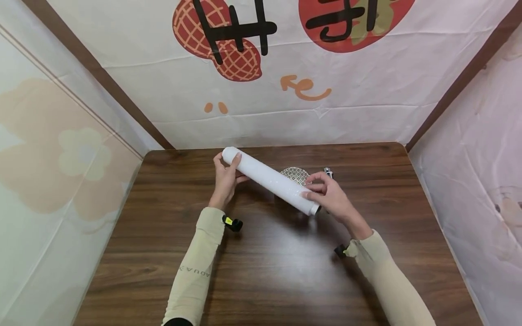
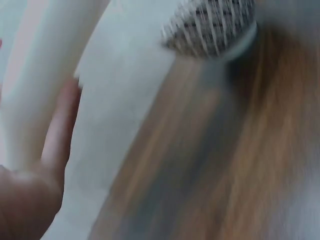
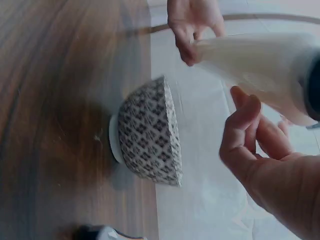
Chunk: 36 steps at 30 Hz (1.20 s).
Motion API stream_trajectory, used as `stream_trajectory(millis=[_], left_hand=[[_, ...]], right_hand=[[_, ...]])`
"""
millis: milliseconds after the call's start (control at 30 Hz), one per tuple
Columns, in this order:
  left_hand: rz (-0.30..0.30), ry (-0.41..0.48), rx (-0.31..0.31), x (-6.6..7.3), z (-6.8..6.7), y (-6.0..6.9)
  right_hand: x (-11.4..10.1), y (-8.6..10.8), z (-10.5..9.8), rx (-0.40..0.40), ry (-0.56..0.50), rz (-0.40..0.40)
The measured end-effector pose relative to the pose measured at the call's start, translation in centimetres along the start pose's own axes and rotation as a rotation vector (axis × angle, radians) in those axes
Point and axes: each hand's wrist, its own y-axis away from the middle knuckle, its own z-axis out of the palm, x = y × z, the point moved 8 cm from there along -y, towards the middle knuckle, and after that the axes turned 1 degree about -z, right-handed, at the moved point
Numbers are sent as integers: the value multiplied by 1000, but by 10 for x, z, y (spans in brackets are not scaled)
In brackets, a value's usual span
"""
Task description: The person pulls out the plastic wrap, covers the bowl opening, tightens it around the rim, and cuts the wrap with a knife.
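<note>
A white roll of cling film [image 1: 269,177] is held up slantwise over the table, its left end farther back. My left hand [image 1: 225,179] grips that far end, thumb on top and other fingers beneath. At the near right end is my right hand [image 1: 332,199], its thumb against the film and its fingers bent behind the roll. Below the roll stands a patterned bowl [image 3: 150,132], upright on the table and partly hidden by the roll in the head view. The left wrist view is blurred, but shows the left fingers [image 2: 61,120] along the roll.
A small metallic and black object [image 1: 328,172] lies beyond the right hand, mostly hidden. The brown wooden table [image 1: 269,280] ends at a printed cloth wall [image 1: 261,129] behind, with more cloth walls on both sides.
</note>
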Motion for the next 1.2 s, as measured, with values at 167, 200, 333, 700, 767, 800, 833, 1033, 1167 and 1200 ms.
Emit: stream_trajectory(millis=[167, 200, 333, 700, 767, 800, 833, 1033, 1167, 1200], left_hand=[[77, 62, 82, 12, 12, -2], [87, 67, 86, 14, 15, -2], [97, 53, 49, 23, 26, -4], [42, -459, 101, 31, 27, -14], [46, -511, 105, 30, 25, -18], [55, -529, 104, 29, 25, -20], [67, -536, 99, 28, 25, -23], [153, -670, 137, 18, 22, -34], [174, -784, 191, 14, 22, -40], [175, -795, 202, 14, 22, -41]], right_hand=[[-13, -6, -26, 71, -44, -95], [-15, -7, -32, 98, -25, -116], [-21, -12, -56, 219, 43, -168], [0, -32, -105, 516, -182, -209], [9, -36, -112, 568, -217, -201], [13, -38, -115, 589, -223, -195], [17, -40, -118, 608, -209, -187], [33, -54, -130, 595, -15, -109], [43, -65, -136, 553, -5, -59], [46, -67, -137, 547, -3, -54]])
